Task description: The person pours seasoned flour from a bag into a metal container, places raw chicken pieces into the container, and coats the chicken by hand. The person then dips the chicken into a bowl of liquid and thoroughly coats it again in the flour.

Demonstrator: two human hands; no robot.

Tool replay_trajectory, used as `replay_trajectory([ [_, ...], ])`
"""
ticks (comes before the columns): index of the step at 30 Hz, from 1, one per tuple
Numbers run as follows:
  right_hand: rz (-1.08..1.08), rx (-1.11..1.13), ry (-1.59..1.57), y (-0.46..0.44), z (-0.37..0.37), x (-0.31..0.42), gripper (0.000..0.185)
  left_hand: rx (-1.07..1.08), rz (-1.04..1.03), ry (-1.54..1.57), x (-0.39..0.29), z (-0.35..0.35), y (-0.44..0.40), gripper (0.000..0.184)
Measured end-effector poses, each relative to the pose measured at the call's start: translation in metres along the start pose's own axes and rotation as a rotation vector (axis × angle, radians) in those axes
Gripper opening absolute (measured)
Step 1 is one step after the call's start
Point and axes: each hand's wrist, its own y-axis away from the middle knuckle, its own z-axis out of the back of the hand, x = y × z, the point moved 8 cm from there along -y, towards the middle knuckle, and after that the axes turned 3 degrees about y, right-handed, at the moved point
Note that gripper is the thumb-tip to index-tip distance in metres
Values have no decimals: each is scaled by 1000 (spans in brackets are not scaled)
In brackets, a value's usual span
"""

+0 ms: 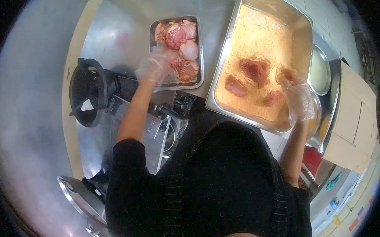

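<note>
Upper centre: raw meat (186, 71) in the small tray (201, 54); our gloved left hand (157, 65) blurs beside it, its grip indeterminable. Upper right: 3 meat pieces (255, 71) on powder (254, 39) in the deep pan (224, 57); our right hand (293, 82) has curled fingers, contents unclear. We judge the meat soft, slippery, best held around its thick middle.

Left side: black, round burner-like ring (75, 96), small white angular scrap (87, 105) within its outline. Lower left: curved, silver-coloured metal rim (67, 192), near a black bundle. Far right: tan cardboard piece (354, 122), dark slit across its face. Below it, crumpled teal item (334, 181). Upper right: pale tiled floor (316, 7).
</note>
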Motion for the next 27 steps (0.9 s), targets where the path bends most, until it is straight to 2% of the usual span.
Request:
replay_trajectory([
  [2,13,-9,-79,4,2,0,31,236,178,-93,10,1,8,32],
  [6,-22,25,-82,7,1,-1,30,330,291,-161,17,-10,8,36],
  [8,-26,1,-41,8,4,-1,29,455,506,-111,28,-11,8,41],
  [12,-97,24,-133,5,5,-25,28,466,320,74,29,-19,-3,51],
  [14,1,-15,-151,2,8,-29,30,340,471,508,13,19,-10,67],
  [15,1,-9,-142,2,9,-29,30,342,478,517,7,32,-20,67],
  [17,-17,2,-83,1,8,-26,31,334,507,287,10,49,-50,73],
  [18,-13,8,-81,3,8,-20,31,333,515,288,15,36,-53,73],
  [20,-27,3,-34,9,12,-5,31,-67,383,116,24,23,-63,65],
  [21,-27,1,-34,11,16,0,31,-68,382,117,42,-4,-57,65],
  [23,-59,9,-30,15,20,0,33,581,381,132,73,-91,-32,58],
  [27,-130,-17,-57,19,21,-18,27,709,519,151,44,-74,16,53],
])
